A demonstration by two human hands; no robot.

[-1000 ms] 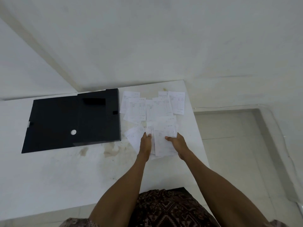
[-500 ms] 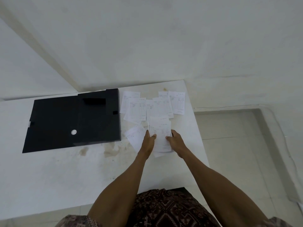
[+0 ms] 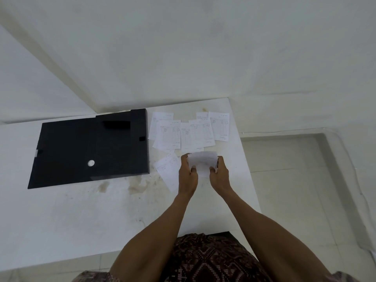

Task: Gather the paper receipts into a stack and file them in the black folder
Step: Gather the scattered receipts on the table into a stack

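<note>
A small stack of white receipts (image 3: 202, 162) is lifted off the table, tilted up, held between my left hand (image 3: 187, 176) on its left edge and my right hand (image 3: 220, 176) on its right edge. One loose receipt (image 3: 167, 169) lies flat just left of my left hand. Several more receipts (image 3: 190, 132) lie overlapping in a row farther back on the table. The black folder (image 3: 89, 149) lies flat and open on the left, with a white round stud on it.
The white table (image 3: 81, 220) has brown stains near the folder's front right corner. Its right edge drops to a tiled floor (image 3: 295, 180). A white wall rises behind the table.
Both hands pulled the front receipts together and lifted them off the table; the stack now stands tilted between the hands instead of lying flat.
</note>
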